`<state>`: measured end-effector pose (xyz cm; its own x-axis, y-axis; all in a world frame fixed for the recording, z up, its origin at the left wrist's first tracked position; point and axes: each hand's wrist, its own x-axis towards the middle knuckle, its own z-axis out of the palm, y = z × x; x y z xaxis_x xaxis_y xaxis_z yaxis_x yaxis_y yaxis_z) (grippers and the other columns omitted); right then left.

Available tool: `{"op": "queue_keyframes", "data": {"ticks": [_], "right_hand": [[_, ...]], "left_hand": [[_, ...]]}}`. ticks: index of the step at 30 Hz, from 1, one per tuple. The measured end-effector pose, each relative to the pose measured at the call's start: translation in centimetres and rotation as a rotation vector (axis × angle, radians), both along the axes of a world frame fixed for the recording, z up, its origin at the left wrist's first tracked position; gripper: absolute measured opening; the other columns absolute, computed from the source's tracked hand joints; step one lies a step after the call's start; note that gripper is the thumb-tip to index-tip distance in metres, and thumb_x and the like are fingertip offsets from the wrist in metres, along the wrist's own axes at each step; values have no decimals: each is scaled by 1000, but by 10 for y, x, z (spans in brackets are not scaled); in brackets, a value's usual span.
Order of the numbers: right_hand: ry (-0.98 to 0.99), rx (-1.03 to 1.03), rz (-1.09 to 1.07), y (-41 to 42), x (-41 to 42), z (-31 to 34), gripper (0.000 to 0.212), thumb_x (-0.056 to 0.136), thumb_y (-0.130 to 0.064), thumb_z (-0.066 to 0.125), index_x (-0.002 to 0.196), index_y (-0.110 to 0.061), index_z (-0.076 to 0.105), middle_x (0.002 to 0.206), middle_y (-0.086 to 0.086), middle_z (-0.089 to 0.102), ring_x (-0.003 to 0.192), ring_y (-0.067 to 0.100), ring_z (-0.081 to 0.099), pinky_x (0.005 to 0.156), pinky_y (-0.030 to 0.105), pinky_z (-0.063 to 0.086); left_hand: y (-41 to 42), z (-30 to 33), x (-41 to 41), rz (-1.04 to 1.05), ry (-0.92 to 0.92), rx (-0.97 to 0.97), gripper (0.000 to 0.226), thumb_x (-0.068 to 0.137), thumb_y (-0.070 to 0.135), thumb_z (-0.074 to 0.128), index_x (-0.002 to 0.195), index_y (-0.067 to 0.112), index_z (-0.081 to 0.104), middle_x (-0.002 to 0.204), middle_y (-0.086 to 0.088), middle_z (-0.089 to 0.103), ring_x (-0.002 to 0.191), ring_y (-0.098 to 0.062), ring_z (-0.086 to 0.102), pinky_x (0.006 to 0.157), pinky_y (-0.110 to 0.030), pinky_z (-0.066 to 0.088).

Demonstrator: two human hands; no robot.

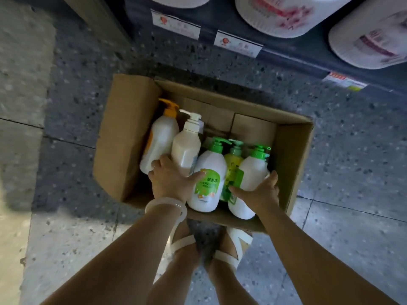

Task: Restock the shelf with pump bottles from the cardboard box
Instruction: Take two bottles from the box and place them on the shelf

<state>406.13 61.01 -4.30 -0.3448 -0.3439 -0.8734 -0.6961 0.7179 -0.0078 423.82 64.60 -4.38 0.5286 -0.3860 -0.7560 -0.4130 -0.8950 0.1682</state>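
Observation:
An open cardboard box (123, 137) stands on the floor in front of my feet, holding several pump bottles. My left hand (169, 179) grips the left side of a white bottle with a green pump (209, 166), thumb across its green label. My right hand (262, 192) wraps around a second white green-pump bottle (253, 170) at the right. Between them stands a yellow-green bottle (233, 161). A cream bottle with a white pump (187, 148) and a white bottle with an orange pump (160, 139) lean at the box's left.
The dark bottom shelf (286, 56) runs across the top right, with price tags (237, 44) on its edge and large white tubs (286, 12) on it. My feet in white sandals (182, 245) stand just behind the box on the speckled floor.

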Motion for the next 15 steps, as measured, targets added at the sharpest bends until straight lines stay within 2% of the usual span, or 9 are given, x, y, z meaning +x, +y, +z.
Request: {"op": "queue_keyframes", "data": {"ticks": [3, 7, 12, 15], "right_hand": [[10, -60, -162, 8, 4, -18, 120, 65, -36, 84, 149, -17, 0, 149, 19, 23, 136, 41, 28, 109, 51, 32], [91, -198, -254, 18, 11, -27, 100, 64, -27, 85, 139, -13, 21, 141, 20, 37, 129, 41, 39, 103, 49, 40], [55, -222, -259, 14, 4, -17, 89, 65, -23, 84, 133, -11, 28, 135, 17, 47, 123, 40, 46, 98, 48, 44], [-12, -260, -265, 5, -2, 4, 85, 67, -20, 83, 132, -13, 29, 131, 14, 49, 121, 36, 47, 95, 44, 44]], "left_hand": [[0, -10, -7, 77, -75, 6, 86, 60, 52, 79, 124, 7, 43, 127, -15, 41, 117, -37, 42, 95, -46, 39], [6, -18, -8, 79, -115, -55, 75, 63, 50, 78, 117, 6, 50, 122, -15, 43, 111, -37, 44, 92, -46, 41], [11, -10, -3, 64, -72, -89, 67, 65, 42, 78, 115, 4, 55, 118, -16, 47, 109, -35, 49, 89, -41, 43], [10, 7, 5, 65, 23, -114, 65, 64, 39, 80, 116, 5, 58, 116, -17, 52, 106, -31, 52, 88, -36, 44]]}}
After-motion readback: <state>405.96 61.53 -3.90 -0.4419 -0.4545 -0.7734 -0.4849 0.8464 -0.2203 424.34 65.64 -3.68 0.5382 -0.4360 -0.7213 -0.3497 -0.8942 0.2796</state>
